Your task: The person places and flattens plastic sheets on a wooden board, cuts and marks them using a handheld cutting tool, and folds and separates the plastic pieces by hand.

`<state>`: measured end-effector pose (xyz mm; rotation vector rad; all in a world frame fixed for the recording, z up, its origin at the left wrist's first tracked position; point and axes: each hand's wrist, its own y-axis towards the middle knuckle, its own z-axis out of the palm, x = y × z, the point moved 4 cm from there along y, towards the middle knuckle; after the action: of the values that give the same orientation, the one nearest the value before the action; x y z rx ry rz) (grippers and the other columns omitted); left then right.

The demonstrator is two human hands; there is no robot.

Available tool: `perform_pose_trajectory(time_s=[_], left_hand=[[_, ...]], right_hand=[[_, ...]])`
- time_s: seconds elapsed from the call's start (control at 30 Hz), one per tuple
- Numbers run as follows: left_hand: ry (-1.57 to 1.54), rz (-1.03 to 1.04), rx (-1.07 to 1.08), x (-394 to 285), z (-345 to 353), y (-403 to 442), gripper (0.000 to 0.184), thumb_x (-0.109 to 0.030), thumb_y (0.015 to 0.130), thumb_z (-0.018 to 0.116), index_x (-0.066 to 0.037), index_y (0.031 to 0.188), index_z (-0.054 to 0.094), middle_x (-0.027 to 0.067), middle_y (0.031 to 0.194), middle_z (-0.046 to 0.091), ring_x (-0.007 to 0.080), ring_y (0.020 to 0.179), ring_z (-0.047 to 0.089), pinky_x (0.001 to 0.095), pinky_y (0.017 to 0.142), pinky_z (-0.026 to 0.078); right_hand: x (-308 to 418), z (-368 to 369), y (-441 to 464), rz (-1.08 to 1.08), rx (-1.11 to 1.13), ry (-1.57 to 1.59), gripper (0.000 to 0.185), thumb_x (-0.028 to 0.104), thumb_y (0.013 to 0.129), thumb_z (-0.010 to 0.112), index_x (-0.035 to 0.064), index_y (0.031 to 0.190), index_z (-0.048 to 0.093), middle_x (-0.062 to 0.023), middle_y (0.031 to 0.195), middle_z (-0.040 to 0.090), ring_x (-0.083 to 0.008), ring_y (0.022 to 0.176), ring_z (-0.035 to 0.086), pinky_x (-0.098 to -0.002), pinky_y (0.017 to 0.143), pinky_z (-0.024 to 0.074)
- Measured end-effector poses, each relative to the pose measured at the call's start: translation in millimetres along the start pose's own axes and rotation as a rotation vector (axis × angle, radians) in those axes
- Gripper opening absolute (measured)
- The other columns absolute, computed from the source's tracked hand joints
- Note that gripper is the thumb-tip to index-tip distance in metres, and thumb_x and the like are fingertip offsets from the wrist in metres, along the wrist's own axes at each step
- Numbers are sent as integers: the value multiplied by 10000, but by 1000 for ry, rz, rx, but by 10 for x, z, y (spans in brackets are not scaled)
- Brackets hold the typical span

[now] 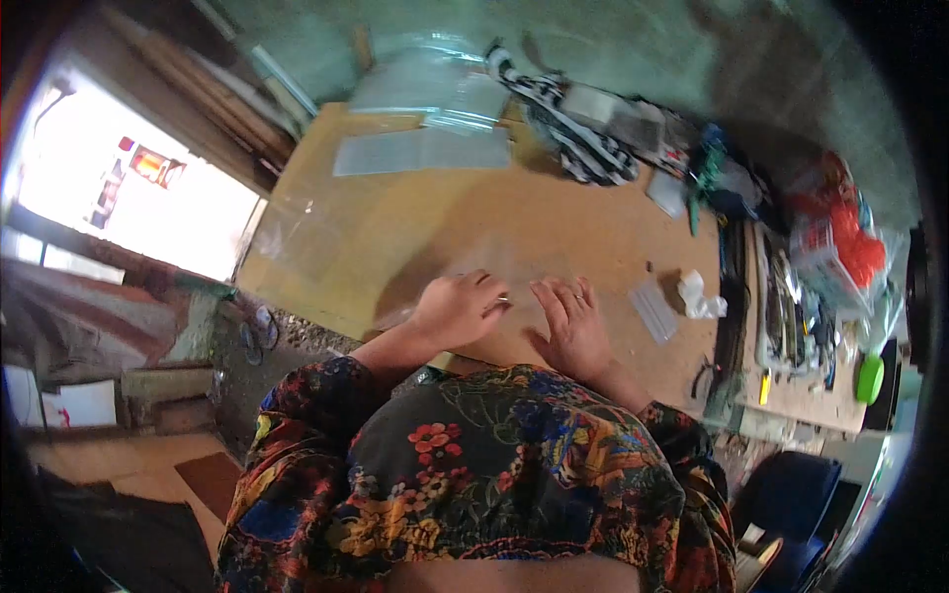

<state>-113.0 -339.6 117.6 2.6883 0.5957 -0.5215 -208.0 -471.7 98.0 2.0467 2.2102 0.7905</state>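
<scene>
Both hands are over the near part of a wooden table (346,227). My left hand (460,308) has its fingers bent, with a small shiny spot at the fingertips; whether it holds anything is too small to tell. Close on its right, my right hand (573,321) lies palm down with its fingers spread and a ring on one finger. A thin clear plastic sheet seems to lie under and beyond the hands, its edges hard to make out. Right of my right hand are a small pale packet (653,310) and a crumpled white tissue (701,296).
Stacked clear plastic sheets (420,84) and white papers (421,150) lie at the far side. A striped cloth (593,156) is at the back. On the right stand a tool tray (791,306), a red bag (855,242) and a green object (869,379).
</scene>
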Motion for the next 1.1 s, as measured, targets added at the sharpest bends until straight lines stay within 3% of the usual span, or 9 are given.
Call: perform_pose_trajectory(time_s=[0.23, 0.43, 0.67, 0.8, 0.87, 0.93, 1.0, 1.03, 1.1], left_hand=[[-92, -126, 271, 704, -993, -547, 130, -135, 716, 537, -62, 821, 558, 96, 805, 567, 281, 775, 562, 366, 668, 450], [304, -433, 79, 1915, -1781, -865, 153, -84, 694, 501, -88, 830, 569, 110, 811, 561, 297, 789, 558, 405, 657, 449], [943, -323, -544, 2038, -2898, -986, 162, -39, 676, 533, -81, 829, 570, 50, 818, 525, 222, 738, 557, 323, 596, 478], [868, -299, -422, 2191, -2578, -1185, 210, -76, 689, 569, -82, 899, 589, 41, 868, 484, 200, 711, 536, 310, 546, 468], [744, -354, -277, 2456, -2180, -1240, 242, -67, 731, 529, -92, 968, 572, 50, 916, 475, 211, 726, 535, 325, 548, 469], [546, -452, -206, 2580, -1700, -1251, 296, -75, 757, 491, -115, 1049, 527, 64, 963, 465, 232, 711, 540, 348, 564, 474], [492, -568, -11, 2798, -1248, -1249, 331, -104, 775, 477, -134, 1105, 483, 83, 978, 470, 259, 723, 556, 372, 586, 478], [487, -569, -7, 2881, -1046, -1243, 331, -104, 775, 477, -134, 1105, 483, 83, 978, 470, 259, 723, 556, 372, 586, 478], [345, -636, 34, 3005, -739, -1234, 317, -156, 792, 481, -142, 1108, 474, 98, 996, 470, 274, 753, 569, 379, 605, 480]], right_hand=[[469, -27, 979, -127, 299, 148, 129, 81, 713, 520, 78, 839, 548, -111, 794, 566, -306, 730, 551, -393, 647, 440], [731, 887, 2249, -190, 434, 124, 102, 111, 733, 476, 78, 794, 550, -130, 788, 569, -341, 722, 544, -405, 614, 436], [1370, 886, 3620, -421, -529, 124, 119, 120, 769, 484, 109, 806, 597, -51, 945, 579, -247, 928, 541, -399, 836, 397], [1310, 1324, 3707, -392, -586, 133, 91, 112, 747, 527, 117, 803, 599, -38, 945, 571, -229, 977, 522, -426, 877, 362], [1098, 1765, 3720, -337, -401, 138, 59, 105, 721, 560, 110, 767, 597, -35, 989, 559, -224, 1032, 493, -438, 892, 347], [822, 2040, 3591, -303, -322, 135, 167, 136, 742, 566, 121, 908, 579, -56, 1093, 510, -242, 1083, 455, -451, 900, 338], [584, 2295, 3487, 65, 41, 125, 378, 150, 767, 559, 110, 1133, 474, -115, 1203, 446, -292, 1136, 407, -424, 920, 340], [544, 2311, 3398, 68, 47, 125, 378, 150, 767, 559, 110, 1133, 474, -115, 1203, 446, -292, 1136, 407, -424, 920, 340], [425, 2444, 3214, 174, 349, -182, 527, 179, 792, 531, 110, 1271, 322, -141, 1272, 372, -324, 1155, 380, -416, 947, 337]])
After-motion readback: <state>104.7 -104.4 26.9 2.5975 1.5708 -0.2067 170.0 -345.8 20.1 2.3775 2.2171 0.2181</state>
